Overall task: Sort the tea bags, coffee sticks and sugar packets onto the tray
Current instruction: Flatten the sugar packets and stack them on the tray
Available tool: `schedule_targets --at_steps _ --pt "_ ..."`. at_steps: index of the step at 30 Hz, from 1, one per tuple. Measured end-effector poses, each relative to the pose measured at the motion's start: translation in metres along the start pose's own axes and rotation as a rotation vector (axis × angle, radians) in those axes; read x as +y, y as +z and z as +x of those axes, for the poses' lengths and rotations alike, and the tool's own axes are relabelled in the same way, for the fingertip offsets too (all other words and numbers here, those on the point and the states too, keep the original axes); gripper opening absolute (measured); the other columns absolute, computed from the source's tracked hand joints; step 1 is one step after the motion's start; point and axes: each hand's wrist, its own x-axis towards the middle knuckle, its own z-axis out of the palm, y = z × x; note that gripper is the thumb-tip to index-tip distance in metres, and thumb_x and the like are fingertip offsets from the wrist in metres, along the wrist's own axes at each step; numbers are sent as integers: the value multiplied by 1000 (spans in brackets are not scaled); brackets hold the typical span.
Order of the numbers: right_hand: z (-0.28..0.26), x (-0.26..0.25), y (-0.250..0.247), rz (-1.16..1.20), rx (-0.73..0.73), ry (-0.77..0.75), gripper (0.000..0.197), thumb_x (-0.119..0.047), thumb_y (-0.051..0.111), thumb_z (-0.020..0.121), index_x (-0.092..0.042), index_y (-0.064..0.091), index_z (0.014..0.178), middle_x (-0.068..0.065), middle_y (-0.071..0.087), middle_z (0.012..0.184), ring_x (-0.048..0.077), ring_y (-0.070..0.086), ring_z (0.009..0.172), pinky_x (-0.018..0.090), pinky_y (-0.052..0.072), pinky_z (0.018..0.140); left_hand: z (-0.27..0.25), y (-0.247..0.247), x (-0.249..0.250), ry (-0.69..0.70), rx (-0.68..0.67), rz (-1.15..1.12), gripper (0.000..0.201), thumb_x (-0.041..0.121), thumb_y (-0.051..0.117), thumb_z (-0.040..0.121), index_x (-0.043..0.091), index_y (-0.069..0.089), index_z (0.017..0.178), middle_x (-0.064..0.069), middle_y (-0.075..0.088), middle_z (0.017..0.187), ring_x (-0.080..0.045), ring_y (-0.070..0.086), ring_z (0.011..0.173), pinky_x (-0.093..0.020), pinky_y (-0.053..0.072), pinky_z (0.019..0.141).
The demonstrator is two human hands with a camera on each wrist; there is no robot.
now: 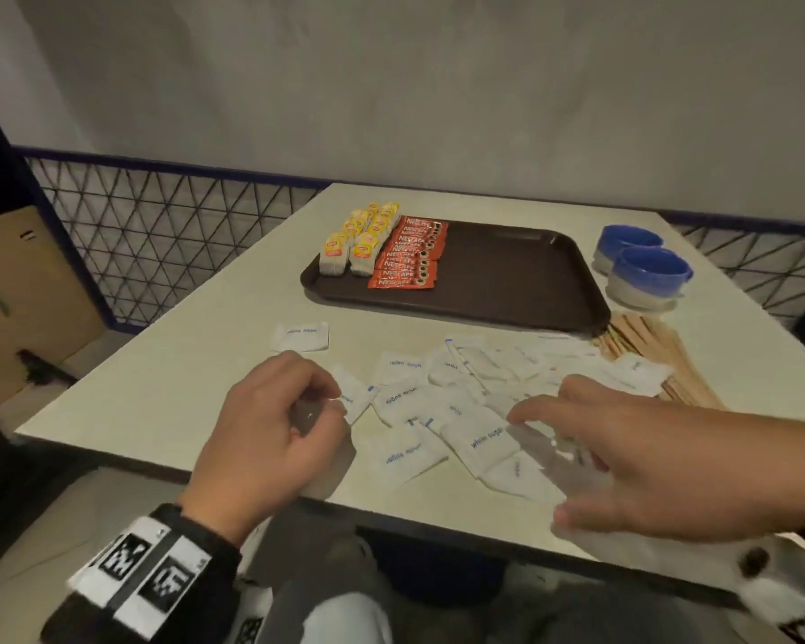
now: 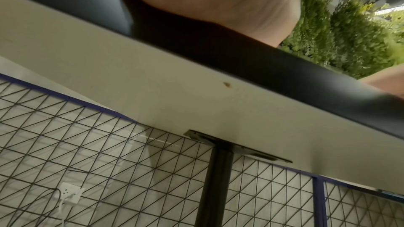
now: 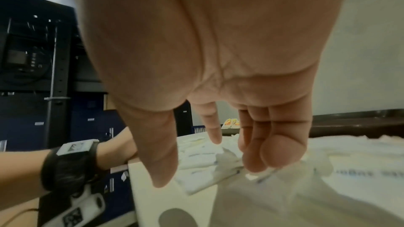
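- Your left hand [image 1: 270, 425] curls at the left edge of the sugar packets [image 1: 442, 411], pinching a flat white paper one.
- Beyond them on the smooth brown tray [image 1: 507, 276]: boxy tea bags [image 1: 356, 239], then glossy red coffee sticks [image 1: 407, 258].
- Your right hand [image 1: 661, 462] hovers spread above the packets, holding nothing.

a cafe or canteen corner, it seems: a pale pedestal desk [image 1: 215, 346] bearing a brown serving tray [image 1: 521, 271], stacked blue cups [image 1: 642, 267] and wooden stirrers [image 1: 656, 350], fenced by wire mesh partition [image 1: 159, 225], with a plant wall [image 2: 341, 28] behind.
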Motion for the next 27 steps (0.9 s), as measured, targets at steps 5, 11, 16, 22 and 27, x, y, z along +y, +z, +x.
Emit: schedule_targets --at_steps 5,11,16,22,27 --pt "-7 -4 37 168 160 -62 57 -66 58 90 -55 34 140 -25 42 107 -8 47 99 14 39 81 -4 1 9 39 -65 21 4 28 62 86 28 64 83 16 60 87 -12 60 89 -33 49 74" --pt "20 -9 82 352 716 -53 40 -45 60 96 -43 50 134 -25 38 108 -4 49 97 14 44 79 -9 28 53 157 -213 7 9 29 62 91 29 68 98 19 55 101 -10 53 105 -28 45 86" --pt "33 -8 79 690 892 -4 33 -22 79 82 -33 66 110 -12 48 91 -3 49 83 9 39 71 11 50 59 2 -285 125 14 27 57 83 38 52 90 19 51 109 -9 42 108 -42 43 98" --pt "38 -13 81 507 718 13 53 -52 69 85 -42 53 134 -24 38 106 -10 46 102 7 36 75 7 57 57 15 -271 139 16 36 54 81 40 61 95 25 59 110 -9 45 112 -37 34 95" --pt "46 -20 79 304 709 32 66 -73 59 81 -37 54 136 -18 37 102 3 49 93 18 45 78 4 59 52 41 -209 23 17 32 65 85 34 76 98 24 66 106 -7 53 109 -44 46 95"
